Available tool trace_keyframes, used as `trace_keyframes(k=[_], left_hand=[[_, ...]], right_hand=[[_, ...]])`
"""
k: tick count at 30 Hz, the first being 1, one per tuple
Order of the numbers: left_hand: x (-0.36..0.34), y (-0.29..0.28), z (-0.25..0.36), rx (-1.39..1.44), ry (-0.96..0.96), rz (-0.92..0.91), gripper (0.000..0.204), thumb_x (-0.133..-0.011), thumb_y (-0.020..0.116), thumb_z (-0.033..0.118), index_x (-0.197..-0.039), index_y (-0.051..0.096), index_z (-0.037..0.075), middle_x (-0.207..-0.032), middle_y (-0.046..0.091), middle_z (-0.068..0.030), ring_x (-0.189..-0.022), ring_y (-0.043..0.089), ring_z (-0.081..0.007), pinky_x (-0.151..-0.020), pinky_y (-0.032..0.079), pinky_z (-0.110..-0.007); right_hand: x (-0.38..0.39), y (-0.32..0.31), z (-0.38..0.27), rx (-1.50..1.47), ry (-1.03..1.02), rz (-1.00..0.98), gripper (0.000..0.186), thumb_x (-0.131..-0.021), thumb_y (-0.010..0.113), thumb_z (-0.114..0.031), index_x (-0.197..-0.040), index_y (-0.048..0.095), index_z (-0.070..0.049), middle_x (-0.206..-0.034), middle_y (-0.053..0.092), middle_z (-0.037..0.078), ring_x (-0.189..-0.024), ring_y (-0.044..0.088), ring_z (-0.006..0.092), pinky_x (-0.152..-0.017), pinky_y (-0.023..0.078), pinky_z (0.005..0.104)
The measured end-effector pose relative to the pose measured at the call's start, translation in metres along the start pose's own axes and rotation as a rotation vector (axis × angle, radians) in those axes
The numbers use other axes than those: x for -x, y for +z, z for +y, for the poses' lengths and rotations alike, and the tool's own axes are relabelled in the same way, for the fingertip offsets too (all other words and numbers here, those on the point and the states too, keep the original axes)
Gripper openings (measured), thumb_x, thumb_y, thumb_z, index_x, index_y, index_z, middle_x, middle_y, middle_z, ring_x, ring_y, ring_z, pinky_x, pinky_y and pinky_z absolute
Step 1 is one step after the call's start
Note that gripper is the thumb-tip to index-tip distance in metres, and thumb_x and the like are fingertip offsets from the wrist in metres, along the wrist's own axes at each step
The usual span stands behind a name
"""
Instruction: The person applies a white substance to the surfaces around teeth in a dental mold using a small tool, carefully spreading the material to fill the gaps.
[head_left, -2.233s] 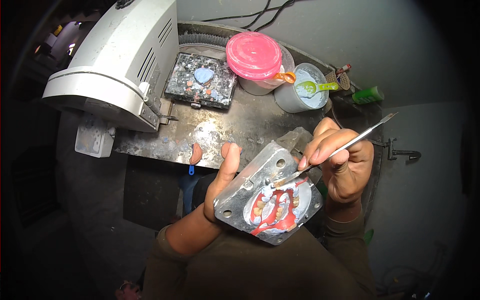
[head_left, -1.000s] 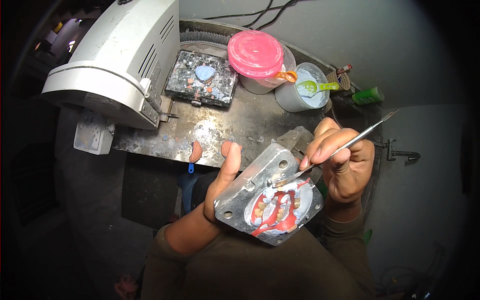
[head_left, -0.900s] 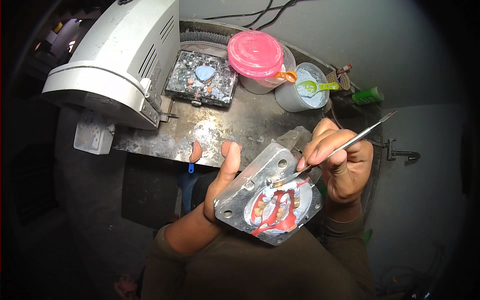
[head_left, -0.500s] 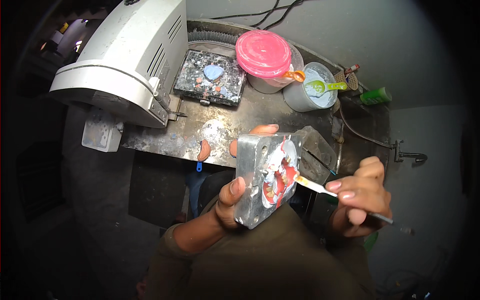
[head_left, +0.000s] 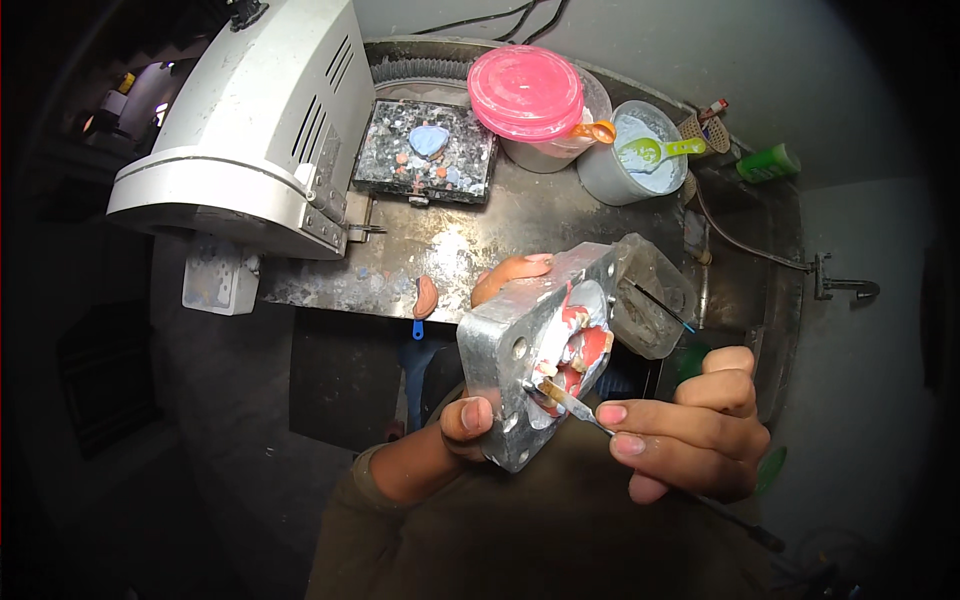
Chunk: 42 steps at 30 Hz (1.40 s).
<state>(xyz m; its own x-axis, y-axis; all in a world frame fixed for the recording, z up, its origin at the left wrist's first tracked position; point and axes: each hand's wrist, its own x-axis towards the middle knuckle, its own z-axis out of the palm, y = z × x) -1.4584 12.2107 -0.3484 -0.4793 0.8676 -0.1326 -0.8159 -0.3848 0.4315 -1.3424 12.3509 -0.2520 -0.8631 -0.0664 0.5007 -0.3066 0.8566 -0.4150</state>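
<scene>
Head view: left hand point(head_left: 464, 425) grips a tilted metal block point(head_left: 488, 350) in front of the surface point(head_left: 400, 235); right hand point(head_left: 700, 432) pinches a thin knife point(head_left: 574, 402), its blade at the block's red-and-white inset point(head_left: 597, 345). Beyond the block stand a pink-lidded tub point(head_left: 525, 95) and, leftward, a white machine point(head_left: 255, 110).

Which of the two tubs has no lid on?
The right-hand tub, with the green scoop over pale powder; the other tub sits under a pink lid.

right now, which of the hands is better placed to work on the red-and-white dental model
Likely the right hand: it holds the slim metal spatula with its blade at the red-and-white dental model. The left hand is occupied, gripping the thick grey metal block.
</scene>
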Motion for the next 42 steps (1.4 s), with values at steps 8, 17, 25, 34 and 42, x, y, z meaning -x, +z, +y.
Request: trace_keyframes(k=[8,17,25,34,42], left_hand=[[-0.003,0.002,0.001,-0.005,-0.034,0.044,0.121,-0.061,0.080,0.059,-0.155,0.022,0.009,-0.142,0.045,-0.0206,-0.128,0.052,-0.0312,-0.107,0.046,-0.043],[-0.005,0.002,0.001,0.040,-0.029,0.043,0.122,-0.061,0.081,0.058,-0.155,0.022,0.008,-0.139,0.047,-0.0202,-0.126,0.054,-0.0309,-0.107,0.047,-0.043],[-0.006,0.001,0.005,0.059,-0.013,0.065,0.124,-0.061,0.082,0.057,-0.156,0.021,0.008,-0.139,0.047,-0.0196,-0.125,0.055,-0.0293,-0.106,0.048,-0.043],[-0.022,0.000,-0.032,0.146,0.077,0.083,0.115,-0.072,0.080,0.057,-0.154,0.022,0.001,-0.139,0.050,-0.0245,-0.125,0.058,-0.0382,-0.107,0.050,-0.053],[-0.048,0.022,-0.089,0.183,0.190,0.049,0.103,-0.085,0.069,0.061,-0.158,0.021,0.006,-0.150,0.042,-0.0314,-0.136,0.046,-0.0484,-0.110,0.043,-0.065]], right_hand=[[0.002,-0.002,0.006,0.037,-0.052,0.017,0.027,-0.095,0.072,-0.035,-0.108,0.075,-0.011,-0.101,0.078,-0.002,-0.075,0.049,0.0075,-0.059,0.030,0.0260],[-0.001,-0.001,0.010,0.049,-0.063,-0.003,0.027,-0.094,0.072,-0.034,-0.108,0.074,-0.011,-0.103,0.078,-0.001,-0.075,0.050,0.0080,-0.060,0.030,0.0259],[-0.006,0.002,0.010,0.038,-0.065,-0.012,0.029,-0.093,0.073,-0.034,-0.110,0.074,-0.011,-0.103,0.078,-0.001,-0.075,0.050,0.0088,-0.060,0.031,0.0262],[0.117,-0.072,0.131,0.340,0.613,0.697,0.023,-0.105,0.057,-0.011,-0.105,0.071,0.007,-0.094,0.073,0.015,-0.084,0.065,0.0184,-0.076,0.050,0.0298],[0.583,-0.192,0.270,1.121,1.639,0.548,0.055,-0.103,0.053,-0.049,-0.099,0.077,0.001,-0.093,0.077,0.018,-0.086,0.075,0.0345,-0.077,0.055,0.0444]])
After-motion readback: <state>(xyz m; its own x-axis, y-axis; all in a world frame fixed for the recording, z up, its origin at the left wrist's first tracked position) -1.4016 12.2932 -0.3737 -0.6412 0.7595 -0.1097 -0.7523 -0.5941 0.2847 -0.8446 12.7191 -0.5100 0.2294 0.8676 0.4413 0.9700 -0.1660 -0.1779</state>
